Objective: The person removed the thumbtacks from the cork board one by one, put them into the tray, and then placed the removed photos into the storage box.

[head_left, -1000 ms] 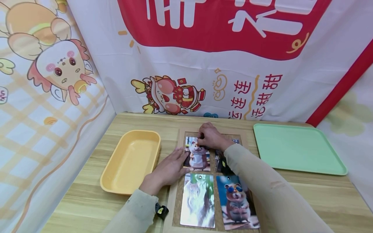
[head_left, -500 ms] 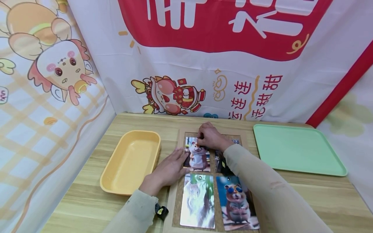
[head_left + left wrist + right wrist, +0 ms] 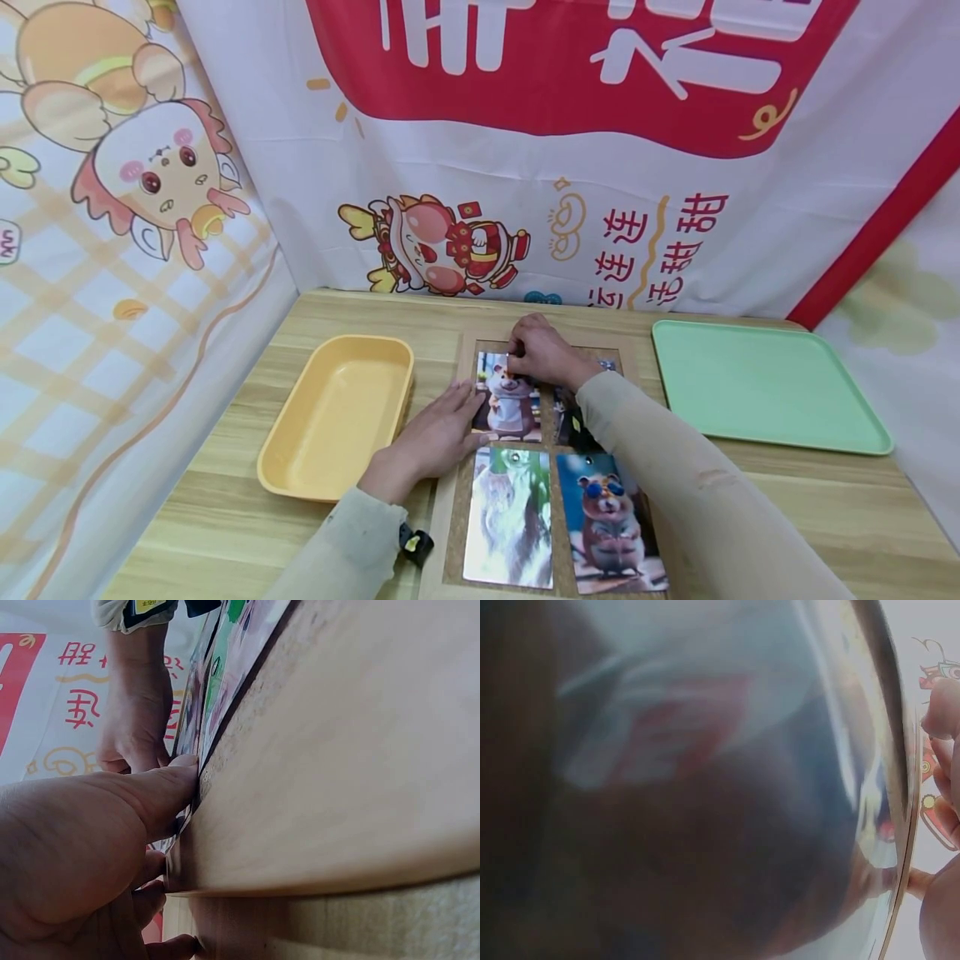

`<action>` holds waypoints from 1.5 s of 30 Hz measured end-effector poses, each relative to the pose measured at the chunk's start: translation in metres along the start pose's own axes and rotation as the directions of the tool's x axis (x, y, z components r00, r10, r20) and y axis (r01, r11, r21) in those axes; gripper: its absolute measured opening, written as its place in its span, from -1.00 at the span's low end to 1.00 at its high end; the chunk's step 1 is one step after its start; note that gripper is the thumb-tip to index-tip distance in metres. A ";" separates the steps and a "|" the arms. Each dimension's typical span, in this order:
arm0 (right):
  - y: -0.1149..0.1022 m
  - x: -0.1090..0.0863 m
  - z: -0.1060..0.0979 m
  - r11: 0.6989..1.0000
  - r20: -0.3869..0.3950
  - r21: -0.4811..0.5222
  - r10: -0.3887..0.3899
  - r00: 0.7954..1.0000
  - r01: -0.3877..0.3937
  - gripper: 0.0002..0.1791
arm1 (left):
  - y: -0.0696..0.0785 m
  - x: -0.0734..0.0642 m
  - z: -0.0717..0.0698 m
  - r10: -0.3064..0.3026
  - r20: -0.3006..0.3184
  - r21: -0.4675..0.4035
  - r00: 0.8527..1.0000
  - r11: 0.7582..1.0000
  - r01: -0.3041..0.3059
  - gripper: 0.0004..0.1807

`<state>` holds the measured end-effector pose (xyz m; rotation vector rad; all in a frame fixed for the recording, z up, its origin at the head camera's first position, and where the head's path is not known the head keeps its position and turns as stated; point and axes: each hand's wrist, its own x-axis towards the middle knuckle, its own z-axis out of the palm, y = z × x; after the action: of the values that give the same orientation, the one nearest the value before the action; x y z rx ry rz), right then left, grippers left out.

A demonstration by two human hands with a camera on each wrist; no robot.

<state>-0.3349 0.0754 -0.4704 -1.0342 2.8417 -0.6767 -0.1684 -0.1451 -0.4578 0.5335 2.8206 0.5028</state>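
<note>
On a wood-framed cork board (image 3: 453,533) lie several glossy hamster photos. My left hand (image 3: 442,429) rests with straight fingers on the left side of the upper-left photo (image 3: 513,412); in the left wrist view its thumb (image 3: 169,784) touches the edge. The right hand (image 3: 543,354) has curled fingers at that photo's top edge, and whatever lies under its fingertips is hidden. A small round pin (image 3: 516,456) shows at the top of the shiny lower-left photo (image 3: 510,525). Another pin (image 3: 588,460) tops the lower-right photo (image 3: 611,529). My right arm partly covers the upper-right photo (image 3: 562,412).
A yellow tray (image 3: 337,417) stands left of the board, and a flat green tray (image 3: 772,383) lies to its right. The wooden table (image 3: 217,533) meets printed cloth walls behind and on the left. A glossy, blurred surface (image 3: 705,787) fills most of the right wrist view.
</note>
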 end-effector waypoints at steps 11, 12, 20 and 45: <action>0.001 0.000 -0.001 1.000 -0.015 0.029 0.006 1.000 -0.005 -0.89 | 0.002 -0.001 -0.002 -0.001 0.005 -0.006 1.000 1.000 0.001 -0.22; 0.001 0.000 -0.001 1.000 -0.015 0.029 0.005 1.000 -0.004 -0.89 | 0.002 -0.001 -0.002 -0.001 0.003 -0.006 1.000 1.000 0.001 -0.23; 0.002 0.000 0.000 1.000 -0.025 0.026 -0.003 1.000 0.003 -0.91 | 0.002 -0.001 -0.003 0.006 0.003 0.008 1.000 1.000 -0.006 -0.22; -0.004 -0.009 -0.006 0.997 -0.061 0.055 -0.043 0.997 0.047 -0.89 | 0.003 -0.002 -0.002 -0.008 0.010 -0.010 1.000 1.000 0.008 -0.22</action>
<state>-0.3270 0.0806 -0.4646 -1.0907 2.8386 -0.8002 -0.1665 -0.1435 -0.4550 0.5217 2.8086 0.5112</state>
